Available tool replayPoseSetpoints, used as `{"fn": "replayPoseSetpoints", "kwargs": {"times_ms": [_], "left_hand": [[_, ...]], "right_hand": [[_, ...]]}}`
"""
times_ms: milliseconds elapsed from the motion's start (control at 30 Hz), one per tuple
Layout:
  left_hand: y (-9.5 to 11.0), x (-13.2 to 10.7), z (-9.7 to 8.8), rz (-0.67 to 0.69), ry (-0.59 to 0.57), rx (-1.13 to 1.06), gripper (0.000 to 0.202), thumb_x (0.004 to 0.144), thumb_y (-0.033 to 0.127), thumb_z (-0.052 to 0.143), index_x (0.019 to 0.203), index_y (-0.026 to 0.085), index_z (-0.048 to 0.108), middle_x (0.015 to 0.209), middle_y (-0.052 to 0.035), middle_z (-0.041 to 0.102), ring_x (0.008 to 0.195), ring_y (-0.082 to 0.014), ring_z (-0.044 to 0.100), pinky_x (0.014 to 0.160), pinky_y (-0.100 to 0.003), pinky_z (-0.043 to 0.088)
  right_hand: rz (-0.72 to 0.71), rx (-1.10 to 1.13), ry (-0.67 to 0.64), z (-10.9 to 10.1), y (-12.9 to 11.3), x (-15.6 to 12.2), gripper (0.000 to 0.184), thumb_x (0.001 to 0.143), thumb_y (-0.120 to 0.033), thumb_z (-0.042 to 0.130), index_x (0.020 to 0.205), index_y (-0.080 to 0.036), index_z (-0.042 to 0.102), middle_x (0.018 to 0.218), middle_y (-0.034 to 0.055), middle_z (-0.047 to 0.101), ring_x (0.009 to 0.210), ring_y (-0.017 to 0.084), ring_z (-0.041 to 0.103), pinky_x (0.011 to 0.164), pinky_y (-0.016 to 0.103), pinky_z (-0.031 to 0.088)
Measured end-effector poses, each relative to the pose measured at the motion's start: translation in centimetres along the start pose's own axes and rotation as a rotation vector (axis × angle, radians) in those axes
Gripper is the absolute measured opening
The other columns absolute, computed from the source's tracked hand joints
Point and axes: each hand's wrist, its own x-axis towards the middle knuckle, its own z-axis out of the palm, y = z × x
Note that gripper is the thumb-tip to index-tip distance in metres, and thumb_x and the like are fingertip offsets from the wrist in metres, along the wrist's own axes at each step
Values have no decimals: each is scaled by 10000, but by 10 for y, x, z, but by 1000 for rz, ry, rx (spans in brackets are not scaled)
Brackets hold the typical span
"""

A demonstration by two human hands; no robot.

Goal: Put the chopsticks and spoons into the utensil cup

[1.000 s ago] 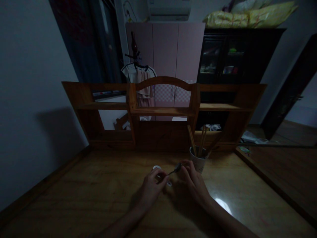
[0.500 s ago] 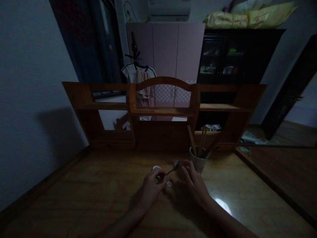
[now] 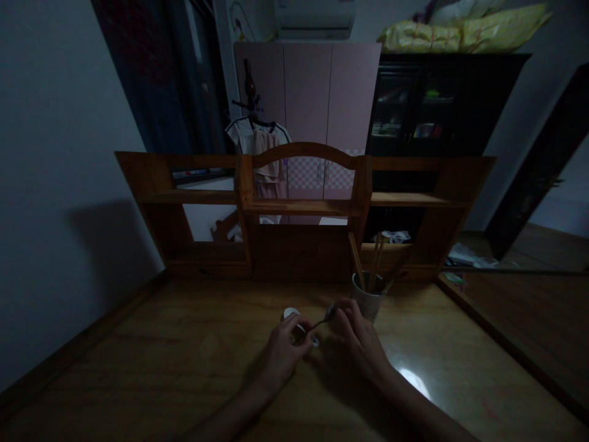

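Note:
My left hand is closed on the thin handle of a small metal spoon, which points to the right above the table. At the spoon's bowl, the curled fingers of my right hand meet its edge in a pinch. Behind my left fingertips lies a small round white thing, partly covered by the hand. A small whitish piece shows just beside my left thumb; it is too dim to name.
A light cup holding chopsticks and other utensils stands just beyond my right hand. Along the back of the wooden table runs a wooden shelf rack. A bright light reflection lies right of my right forearm.
The spoon's bowl has moved slightly right and down and now meets my right fingertips. My left hand has shifted a little; my right hand stays nearly in place.

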Motion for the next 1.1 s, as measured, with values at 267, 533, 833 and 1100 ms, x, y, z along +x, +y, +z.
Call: {"fn": "replayPoseSetpoints", "kwargs": {"times_ms": [267, 533, 833, 1100], "left_hand": [[7, 1, -3, 26, -1, 57, 84, 785, 176, 598, 820, 192, 673, 827, -28, 661, 749, -166, 620, 693, -254, 474], [-2, -1, -1, 62, 1, 92, 131, 746, 147, 622, 852, 203, 676, 862, -18, 667, 766, -167, 614, 696, -247, 465], [2, 1, -3, 88, -18, 105, 166, 762, 146, 583, 883, 213, 674, 894, -25, 666, 808, -176, 619, 734, -258, 472], [2, 5, -3, 89, 38, 99, 134, 741, 111, 563, 811, 198, 637, 839, -16, 625, 781, -165, 598, 697, -245, 459]], "right_hand": [[-12, -18, -15, 1, 0, 0, 212, 1004, -386, 336, 1050, -243, 486, 907, 22, 644, 844, 197, 627, 750, 283, 438], [-18, -31, -50, 2, 1, -1, 235, 1009, -368, 341, 883, -239, 492, 790, -5, 592, 732, 174, 586, 687, 261, 402], [-31, -28, -42, 1, 1, -2, 218, 999, -397, 356, 939, -236, 490, 787, 7, 581, 724, 189, 573, 671, 278, 401], [12, 220, -45, 8, -8, -6, 274, 973, -454, 403, 894, -218, 519, 692, -21, 531, 581, 135, 503, 529, 232, 397]]}}
